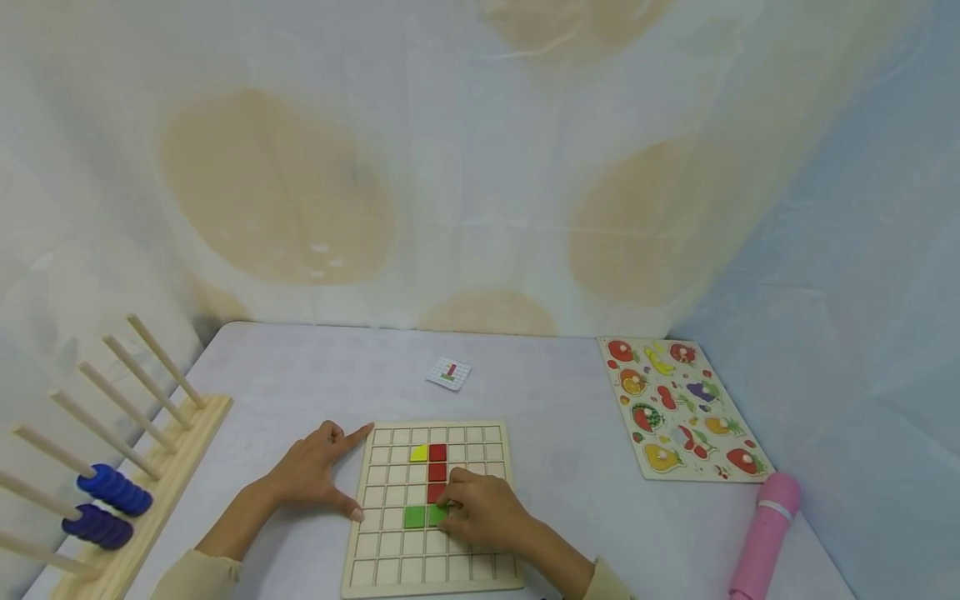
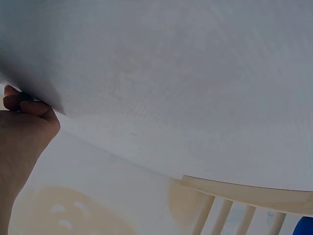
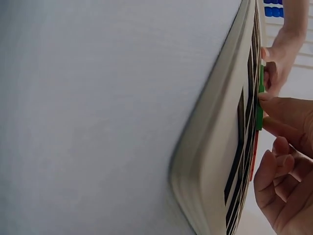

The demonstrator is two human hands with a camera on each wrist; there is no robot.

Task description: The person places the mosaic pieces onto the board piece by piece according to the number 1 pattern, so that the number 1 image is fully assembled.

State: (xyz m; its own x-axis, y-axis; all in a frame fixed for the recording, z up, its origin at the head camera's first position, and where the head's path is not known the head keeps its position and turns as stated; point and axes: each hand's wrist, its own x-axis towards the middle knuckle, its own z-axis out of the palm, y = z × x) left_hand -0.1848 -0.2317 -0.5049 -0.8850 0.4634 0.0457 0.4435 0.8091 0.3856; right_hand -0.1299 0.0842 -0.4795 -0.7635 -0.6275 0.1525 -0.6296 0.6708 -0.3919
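Observation:
A wooden grid board (image 1: 386, 571) lies on the table with several coloured tiles in its squares. A yellow rounded tile (image 1: 418, 453) sits left of the top one in a column of red tiles (image 1: 437, 472). Below the column lies a green tile (image 1: 414, 517), with a second green tile (image 1: 436, 515) beside it. My right hand (image 1: 487, 508) pinches this second tile between thumb and finger, low over the board; the right wrist view shows the fingertips at the green tile (image 3: 260, 115). My left hand (image 1: 315, 468) rests at the board's left edge, thumb and index finger spread along it.
A small pattern card (image 1: 449, 374) lies behind the board. At the left stands a wooden peg rack (image 1: 161, 479) with blue rings (image 1: 114, 489) on its pegs. A fruit puzzle board (image 1: 678, 408) and a pink cylindrical object (image 1: 765, 533) are at the right.

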